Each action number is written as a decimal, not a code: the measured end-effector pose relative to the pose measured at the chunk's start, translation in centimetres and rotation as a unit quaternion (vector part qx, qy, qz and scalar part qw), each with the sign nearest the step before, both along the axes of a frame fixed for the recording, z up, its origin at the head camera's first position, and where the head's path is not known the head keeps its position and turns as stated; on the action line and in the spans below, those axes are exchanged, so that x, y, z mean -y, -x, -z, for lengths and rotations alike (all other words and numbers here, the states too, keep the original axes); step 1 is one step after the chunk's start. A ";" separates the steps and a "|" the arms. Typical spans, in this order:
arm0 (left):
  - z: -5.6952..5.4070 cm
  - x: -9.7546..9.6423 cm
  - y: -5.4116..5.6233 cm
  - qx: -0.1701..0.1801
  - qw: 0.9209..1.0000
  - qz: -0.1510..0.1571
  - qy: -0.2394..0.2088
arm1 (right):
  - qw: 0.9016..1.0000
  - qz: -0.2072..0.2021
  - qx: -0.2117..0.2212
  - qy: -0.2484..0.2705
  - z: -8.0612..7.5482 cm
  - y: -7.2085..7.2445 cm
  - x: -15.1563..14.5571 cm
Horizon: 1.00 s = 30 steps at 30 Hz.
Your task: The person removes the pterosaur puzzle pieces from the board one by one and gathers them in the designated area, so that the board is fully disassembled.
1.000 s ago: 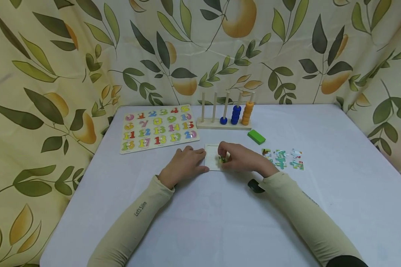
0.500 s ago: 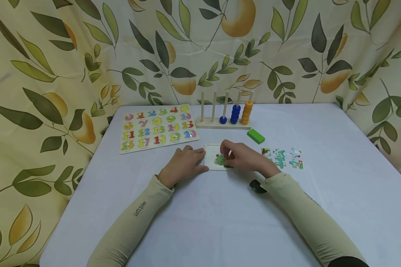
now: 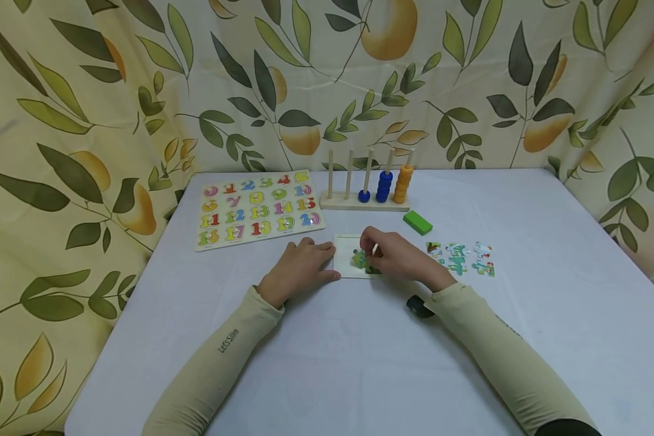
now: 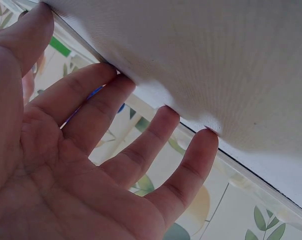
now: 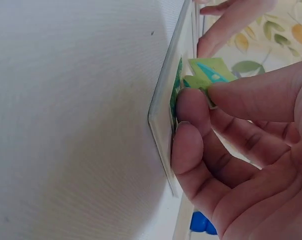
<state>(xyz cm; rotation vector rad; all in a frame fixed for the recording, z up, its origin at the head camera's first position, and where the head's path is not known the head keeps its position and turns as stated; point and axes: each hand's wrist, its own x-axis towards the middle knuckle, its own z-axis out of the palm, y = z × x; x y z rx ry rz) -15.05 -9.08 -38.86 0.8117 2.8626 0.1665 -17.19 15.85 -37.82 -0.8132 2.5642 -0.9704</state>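
A shallow white puzzle tray (image 3: 344, 247) lies at mid-table. Over it, my right hand (image 3: 398, 257) pinches a light green puzzle piece (image 5: 211, 70) between thumb and finger; the right wrist view shows the piece tilted up from the tray. Beneath the fingers, a dark green puzzle piece (image 5: 176, 90) lies in the tray's near right corner, partly covered by the hand. My left hand (image 3: 300, 271) rests at the tray's left edge with its fingers spread, fingertips on the table; the left wrist view shows it grasping nothing.
Several loose puzzle pieces (image 3: 457, 260) lie right of the right hand. A green block (image 3: 417, 223) sits behind them. Further back stand a peg counter (image 3: 360, 206) with blue and orange rings and a number board (image 3: 198, 242). A patterned curtain (image 3: 327, 91) hangs behind the table.
My right hand has shifted slightly right and up over the tray, baring more of the light green piece. The dark green piece has come into sight below it. My left hand stays put.
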 end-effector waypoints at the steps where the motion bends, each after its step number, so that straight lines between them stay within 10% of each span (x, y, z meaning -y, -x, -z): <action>1: 0.0 0.0 0.0 -0.001 1.000 0.001 0.000 | 1.000 0.004 -0.002 0.003 0.0 0.0 0.0; 30: 0.3 -0.1 0.2 -0.001 1.000 -0.001 0.006 | 0.995 0.098 -0.026 0.018 -0.7 -1.7 -2.3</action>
